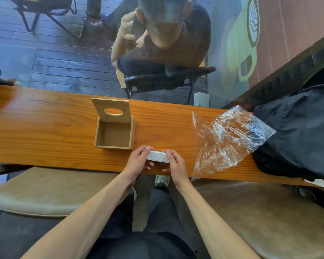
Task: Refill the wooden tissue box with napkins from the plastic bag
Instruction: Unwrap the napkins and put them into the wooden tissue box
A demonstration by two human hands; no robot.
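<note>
A wooden tissue box [114, 135] stands on the long wooden counter [45, 128], its inside bare. Its lid [113, 110], with an oval hole, is tipped up at the far side. Just in front of the box, near the counter's front edge, a stack of white napkins [158, 156] is held between both hands. My left hand [138, 161] grips its left end and my right hand [174, 163] grips its right end. The clear plastic bag [230, 137] lies crumpled and flat to the right.
A black bag [297, 135] sits on the counter's right end, touching the plastic bag. Beyond a glass pane a person sits on a chair [168, 75]. Padded stools [45, 191] stand below the counter on both sides of my legs.
</note>
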